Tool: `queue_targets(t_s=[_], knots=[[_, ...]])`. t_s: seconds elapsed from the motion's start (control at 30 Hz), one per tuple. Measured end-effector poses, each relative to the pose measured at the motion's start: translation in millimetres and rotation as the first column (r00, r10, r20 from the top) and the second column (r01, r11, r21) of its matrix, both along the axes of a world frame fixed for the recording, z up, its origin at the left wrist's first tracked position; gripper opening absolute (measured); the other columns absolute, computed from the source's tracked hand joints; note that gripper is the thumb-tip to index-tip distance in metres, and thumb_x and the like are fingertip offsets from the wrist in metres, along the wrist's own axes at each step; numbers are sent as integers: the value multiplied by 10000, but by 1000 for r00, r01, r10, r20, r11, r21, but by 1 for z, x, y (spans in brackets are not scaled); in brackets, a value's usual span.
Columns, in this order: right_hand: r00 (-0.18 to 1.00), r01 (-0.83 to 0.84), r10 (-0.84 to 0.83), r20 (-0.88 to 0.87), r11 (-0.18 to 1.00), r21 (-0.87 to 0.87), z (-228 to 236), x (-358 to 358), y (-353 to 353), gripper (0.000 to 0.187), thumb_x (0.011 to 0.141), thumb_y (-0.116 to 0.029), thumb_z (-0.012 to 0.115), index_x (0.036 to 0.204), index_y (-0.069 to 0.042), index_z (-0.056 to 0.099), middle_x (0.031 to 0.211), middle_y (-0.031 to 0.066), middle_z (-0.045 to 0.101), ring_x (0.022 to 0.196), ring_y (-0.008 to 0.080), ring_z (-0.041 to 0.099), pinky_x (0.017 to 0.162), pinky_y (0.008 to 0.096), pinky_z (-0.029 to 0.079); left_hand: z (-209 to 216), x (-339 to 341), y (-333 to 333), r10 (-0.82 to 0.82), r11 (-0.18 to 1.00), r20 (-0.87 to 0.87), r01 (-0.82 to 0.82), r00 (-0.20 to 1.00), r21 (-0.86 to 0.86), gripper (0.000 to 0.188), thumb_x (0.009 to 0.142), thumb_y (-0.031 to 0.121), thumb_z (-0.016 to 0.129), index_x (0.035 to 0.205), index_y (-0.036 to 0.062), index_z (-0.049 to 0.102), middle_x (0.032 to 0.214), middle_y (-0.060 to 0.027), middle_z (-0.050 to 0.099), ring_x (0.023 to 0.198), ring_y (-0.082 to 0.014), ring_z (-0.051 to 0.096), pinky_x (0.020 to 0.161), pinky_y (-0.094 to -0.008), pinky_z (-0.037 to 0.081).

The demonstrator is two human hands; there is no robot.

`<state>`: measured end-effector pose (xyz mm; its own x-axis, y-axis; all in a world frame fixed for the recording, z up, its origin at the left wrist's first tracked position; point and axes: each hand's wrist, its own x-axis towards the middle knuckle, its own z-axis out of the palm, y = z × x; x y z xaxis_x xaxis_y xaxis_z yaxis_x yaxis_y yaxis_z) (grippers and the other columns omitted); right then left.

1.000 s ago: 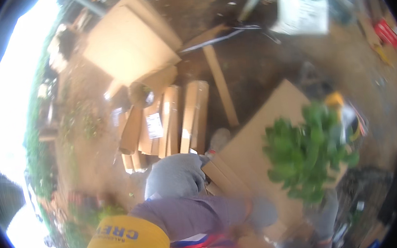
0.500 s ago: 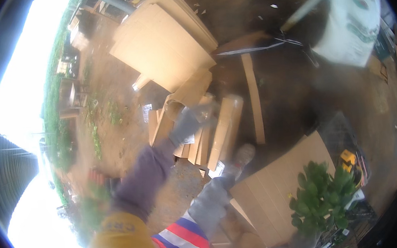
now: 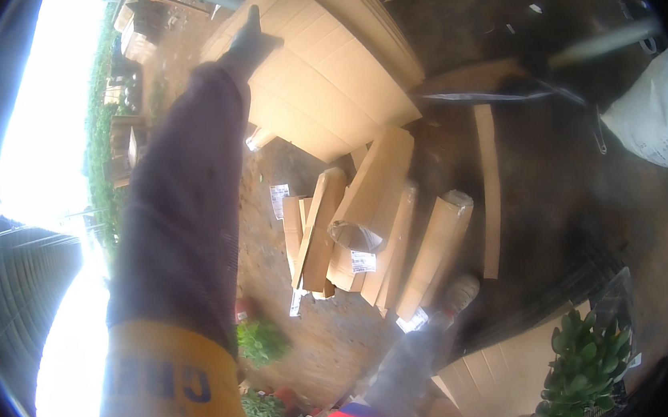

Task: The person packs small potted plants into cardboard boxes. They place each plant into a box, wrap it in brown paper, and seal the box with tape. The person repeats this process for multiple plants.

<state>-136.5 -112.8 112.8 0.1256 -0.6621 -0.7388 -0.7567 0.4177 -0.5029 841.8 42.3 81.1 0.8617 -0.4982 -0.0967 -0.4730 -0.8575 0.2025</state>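
My left arm in a purple sleeve stretches up and away, and my left hand (image 3: 251,44), in a grey glove, is over the upper left part of a flat cardboard sheet (image 3: 329,76). Its fingers are spread apart, with nothing seen between them; whether it touches the sheet I cannot tell. More flat sheets lie stacked under that one. Nearer to me on the ground lie a rolled cardboard piece (image 3: 382,168) and several long folded cardboard pieces (image 3: 435,251), some with white labels. My right hand does not show.
A narrow cardboard strip (image 3: 490,193) lies on the dark ground to the right. Farther right are a white sack (image 3: 651,118) and a metal pole (image 3: 608,43). A leafy plant (image 3: 586,361) stands by a cardboard sheet (image 3: 510,364) at lower right. My shoe (image 3: 461,294) is beside the folded pieces.
My left hand has moved from the rolled cardboard up and away to the flat sheets. The roll now lies on the folded pieces. The view has shifted, moving the scene rightward.
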Motion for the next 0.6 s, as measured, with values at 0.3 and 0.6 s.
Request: queue_targets(t_s=[0.3, 0.6], knots=[[996, -87, 90, 15, 986, -139, 8, 6, -13, 471, 767, 60, 819, 1186, 71, 605, 1036, 119, 695, 781, 175, 650, 662, 304, 585, -32, 58, -20, -73, 997, -2, 73, 997, -30, 897, 731, 287, 817, 1510, 95, 416, 1456, -200, 515, 1356, -335, 484, 1077, -393, 439], [865, -502, 482, -142, 823, -265, 22, 25, -3, 502, 784, 67, 783, 1237, 52, 567, 1085, 132, 668, 809, 184, 637, 646, 319, 575, -77, -13, 50, -617, 785, 363, 516, 698, 341, 279, 836, 281, 727, 986, 52, 673, 856, -125, 674, 797, -338, 648, 723, -441, 523]])
